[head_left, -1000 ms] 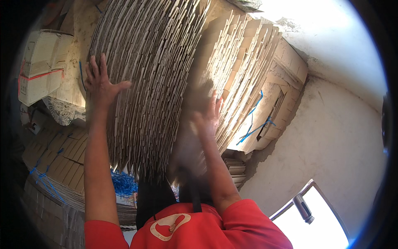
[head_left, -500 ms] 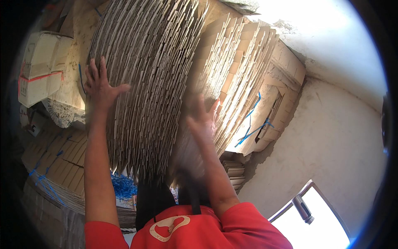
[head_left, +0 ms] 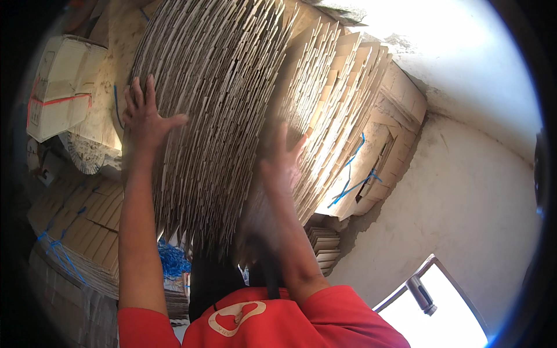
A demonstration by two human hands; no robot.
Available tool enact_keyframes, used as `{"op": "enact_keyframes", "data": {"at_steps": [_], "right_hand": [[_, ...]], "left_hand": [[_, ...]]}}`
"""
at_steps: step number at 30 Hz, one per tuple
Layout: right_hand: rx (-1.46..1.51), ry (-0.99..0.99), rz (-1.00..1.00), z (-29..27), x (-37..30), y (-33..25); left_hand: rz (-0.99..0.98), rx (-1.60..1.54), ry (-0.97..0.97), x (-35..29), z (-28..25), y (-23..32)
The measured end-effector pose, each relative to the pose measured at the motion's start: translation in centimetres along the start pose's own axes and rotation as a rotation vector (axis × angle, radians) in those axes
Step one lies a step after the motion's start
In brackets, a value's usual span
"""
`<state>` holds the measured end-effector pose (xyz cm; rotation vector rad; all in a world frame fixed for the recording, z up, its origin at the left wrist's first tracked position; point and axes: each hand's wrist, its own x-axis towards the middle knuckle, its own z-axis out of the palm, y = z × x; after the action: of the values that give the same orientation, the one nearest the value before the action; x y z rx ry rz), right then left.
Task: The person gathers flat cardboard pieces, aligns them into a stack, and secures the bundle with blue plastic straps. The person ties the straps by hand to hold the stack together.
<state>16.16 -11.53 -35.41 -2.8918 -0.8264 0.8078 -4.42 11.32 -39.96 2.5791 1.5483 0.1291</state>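
A thick stack of flat cardboard sheets [head_left: 214,122] stands on edge before me, its uneven edges facing up. My left hand [head_left: 148,119] lies against its left side, fingers spread and thumb reaching over the edges. On the opposite side my right hand [head_left: 282,159] presses flat, fingers apart, slightly smeared by motion. The stack sits between my two palms, with neither hand closed round it. Just right of my right hand leans a second, sunlit group of cardboard sheets [head_left: 342,98]. The stack's lower end meets my dark trousers.
A box with a red stripe [head_left: 64,87] is at the far left. Below it lie bundled cardboard sheets [head_left: 87,226] tied with blue strap. Blue strands [head_left: 173,259] lie near my left forearm. Another blue strap [head_left: 351,174] crosses cardboard at right, beside a plaster wall [head_left: 452,174].
The stack has shifted slightly to the right at its upper end. My left hand has moved a little up and right with it; my right hand has risen slightly.
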Motion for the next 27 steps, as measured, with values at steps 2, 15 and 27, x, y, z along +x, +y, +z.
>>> {"op": "enact_keyframes", "data": {"at_steps": [2,15,27], "right_hand": [[-0.005,0.094,-0.071,0.0,-0.1,0.1],[0.109,0.078,0.09,-1.3,1.4,-1.7],[0.347,0.199,-0.187,1.0,1.0,-0.6]], "left_hand": [[0.004,-0.005,0.008,0.0,0.1,0.1],[0.028,-0.022,0.044,0.0,-0.3,0.3],[-0.004,-0.007,0.001,0.0,-0.1,0.6]]}}
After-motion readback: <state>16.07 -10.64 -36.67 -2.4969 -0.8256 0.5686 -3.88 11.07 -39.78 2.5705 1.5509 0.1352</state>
